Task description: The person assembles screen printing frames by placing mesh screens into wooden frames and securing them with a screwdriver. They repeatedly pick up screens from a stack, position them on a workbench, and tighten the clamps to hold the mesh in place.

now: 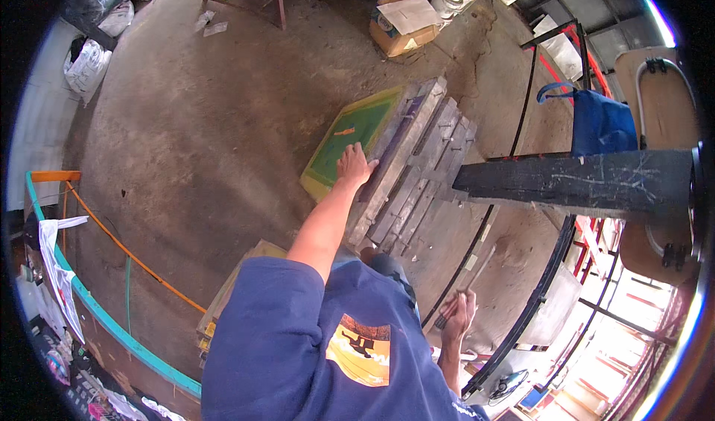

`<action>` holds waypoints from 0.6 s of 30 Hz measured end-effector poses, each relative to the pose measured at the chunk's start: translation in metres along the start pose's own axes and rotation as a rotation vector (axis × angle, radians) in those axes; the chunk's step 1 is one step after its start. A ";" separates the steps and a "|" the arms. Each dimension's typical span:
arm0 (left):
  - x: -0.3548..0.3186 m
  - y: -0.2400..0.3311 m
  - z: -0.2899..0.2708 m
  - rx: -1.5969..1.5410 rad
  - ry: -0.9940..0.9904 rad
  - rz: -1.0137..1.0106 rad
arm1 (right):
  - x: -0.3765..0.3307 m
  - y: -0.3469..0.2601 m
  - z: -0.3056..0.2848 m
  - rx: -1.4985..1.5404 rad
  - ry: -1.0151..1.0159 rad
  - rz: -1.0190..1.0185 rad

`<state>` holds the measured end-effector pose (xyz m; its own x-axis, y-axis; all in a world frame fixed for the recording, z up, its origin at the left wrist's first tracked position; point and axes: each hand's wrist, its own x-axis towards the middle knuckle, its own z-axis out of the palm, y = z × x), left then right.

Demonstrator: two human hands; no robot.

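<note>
A screen-printing frame [320,162] with a yellow border and green mesh stands tilted in front of me, and a small orange mark shows on its mesh. My left hand [356,166] reaches out to its near right edge, fingers bent over the border and thumb to the right. Low on the right, apart from the frame, my right hand [460,315] is closed around a thin stick-like tool [484,263]. The fingers partly hide this tool, so its kind cannot be made out.
Beside the frame are a worn wooden board [406,149] and grey slats [441,139] with pegs. A dark beam [573,185] juts in from the right, with a blue bag [602,123] on it. A cardboard box [406,37] stands farther off. A turquoise rail [97,309] curves at left.
</note>
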<state>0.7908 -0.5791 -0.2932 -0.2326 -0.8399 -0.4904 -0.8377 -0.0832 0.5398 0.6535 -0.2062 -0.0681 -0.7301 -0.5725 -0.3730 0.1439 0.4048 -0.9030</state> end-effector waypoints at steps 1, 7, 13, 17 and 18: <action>0.002 0.001 -0.002 0.025 0.026 0.008 | -0.002 0.000 0.000 0.028 0.040 0.027; 0.004 -0.030 -0.006 0.151 0.204 0.231 | 0.003 -0.005 0.013 0.024 0.116 0.082; 0.056 -0.072 -0.099 0.170 0.177 0.174 | 0.025 -0.009 0.014 -0.053 0.091 0.082; 0.083 -0.051 -0.145 0.333 0.110 -0.031 | 0.033 0.005 0.023 -0.039 0.052 0.153; 0.094 -0.062 -0.142 0.369 0.146 -0.074 | 0.034 0.004 0.021 -0.104 -0.001 0.176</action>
<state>0.8910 -0.7295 -0.2753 -0.1146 -0.9083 -0.4022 -0.9769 0.0297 0.2114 0.6432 -0.2387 -0.0892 -0.6989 -0.4871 -0.5236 0.1992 0.5706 -0.7967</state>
